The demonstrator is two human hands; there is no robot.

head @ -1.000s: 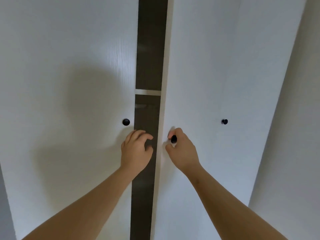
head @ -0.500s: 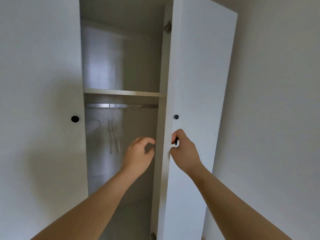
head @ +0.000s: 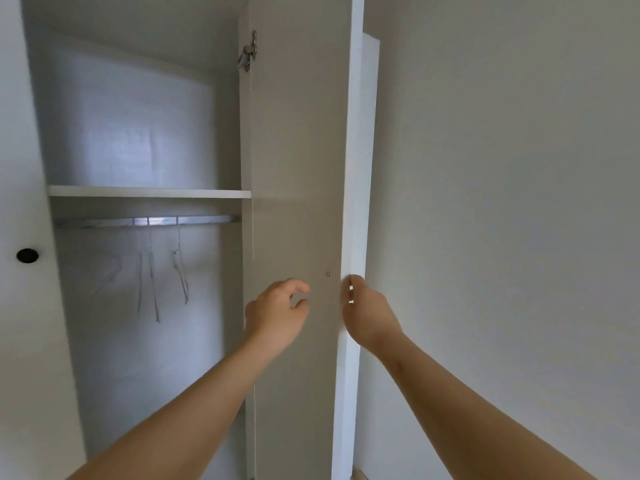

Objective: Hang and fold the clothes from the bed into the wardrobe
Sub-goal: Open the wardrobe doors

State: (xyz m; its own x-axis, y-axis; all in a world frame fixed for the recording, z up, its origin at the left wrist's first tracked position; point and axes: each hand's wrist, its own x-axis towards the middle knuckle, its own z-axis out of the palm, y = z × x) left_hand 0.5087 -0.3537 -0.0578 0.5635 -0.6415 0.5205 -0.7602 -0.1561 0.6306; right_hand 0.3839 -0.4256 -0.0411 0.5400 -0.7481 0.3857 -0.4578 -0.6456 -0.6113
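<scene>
1. Right hand (head: 372, 315): fingers curled round the front edge of the right door (head: 298, 161) and closed on it, thumb on the near side. What lies under the fingers on the far face is hidden.
2. Left hand (head: 277, 315): held in front of the door's inner face, thumb and forefinger bent in a loose C, holding nothing. Cannot tell whether it touches the panel.
3. Right door: stands swung out, grey inner face toward the camera, white edge at its right. A small screw (head: 328, 274) sits just above and between the hands. Metal hinge (head: 248, 51) near the top corner.
4. Wardrobe (head: 138, 126): directly ahead, interior exposed to the left of the hands.
5. Inside: a white shelf (head: 149, 193) runs across; a metal rail (head: 149, 221) just beneath it.
6. Bare wire hangers (head: 180, 271) hang from the rail, somewhat blurred.
7. Left door (head: 24, 358): at the frame's left edge, with a black knob (head: 27, 255).
8. Plain wall (head: 502, 202) to the right of the door.
</scene>
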